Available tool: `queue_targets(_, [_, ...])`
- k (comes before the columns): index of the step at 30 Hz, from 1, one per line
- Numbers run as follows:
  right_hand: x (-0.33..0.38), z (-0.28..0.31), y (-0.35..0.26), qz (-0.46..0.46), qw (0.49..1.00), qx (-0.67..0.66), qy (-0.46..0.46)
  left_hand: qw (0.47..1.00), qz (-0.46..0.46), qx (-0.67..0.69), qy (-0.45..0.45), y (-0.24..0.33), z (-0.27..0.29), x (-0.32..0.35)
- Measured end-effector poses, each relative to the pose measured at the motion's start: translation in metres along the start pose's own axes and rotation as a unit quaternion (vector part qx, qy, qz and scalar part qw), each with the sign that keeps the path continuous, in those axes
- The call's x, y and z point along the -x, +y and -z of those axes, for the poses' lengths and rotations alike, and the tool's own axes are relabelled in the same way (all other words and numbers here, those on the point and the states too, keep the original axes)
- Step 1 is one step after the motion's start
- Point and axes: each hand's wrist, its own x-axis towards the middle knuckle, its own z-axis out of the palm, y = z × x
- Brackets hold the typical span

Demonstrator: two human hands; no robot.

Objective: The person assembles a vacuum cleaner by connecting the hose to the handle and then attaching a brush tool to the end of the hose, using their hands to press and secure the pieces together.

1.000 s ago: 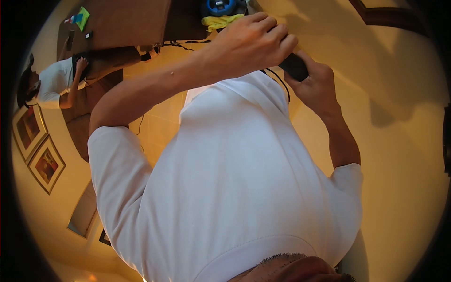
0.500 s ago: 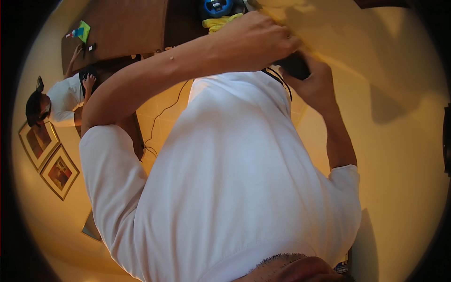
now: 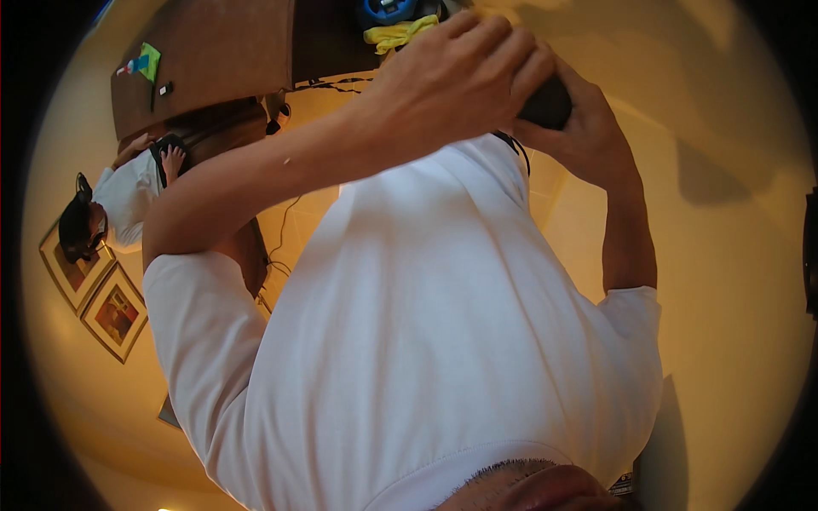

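A black, rounded object (image 3: 547, 104) is between my two hands at the upper middle, and its kind does not show. My right hand (image 3: 592, 132) wraps it from the right, with the thumb underneath and the fingers behind. From the left, my left forearm crosses in front of my white shirt. The left hand (image 3: 473, 77) is closed, knuckles up, its fingers curled against the object's near left side. Its fingertips are hidden, and I cannot tell what they pinch.
A brown table (image 3: 209, 60) at the upper left bears a green packet (image 3: 150, 61) and a small black item (image 3: 165, 88). Yellow cloth (image 3: 399, 34) lies beside a blue round thing (image 3: 390, 8). A person (image 3: 128, 200) sits at the table. A cable (image 3: 281, 234) trails on the floor.
Both hands have shifted slightly, the left knuckles rising and the right hand moving a little right, with the black object between them. The other person's hand has drawn back from the table.
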Motion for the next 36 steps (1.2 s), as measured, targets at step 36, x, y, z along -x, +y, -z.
queue_targets(36, [-0.052,0.015,-0.026,0.041,0.963,0.259,-0.063,0.83,0.208,0.378,-0.352,-0.086,0.027,-0.022])
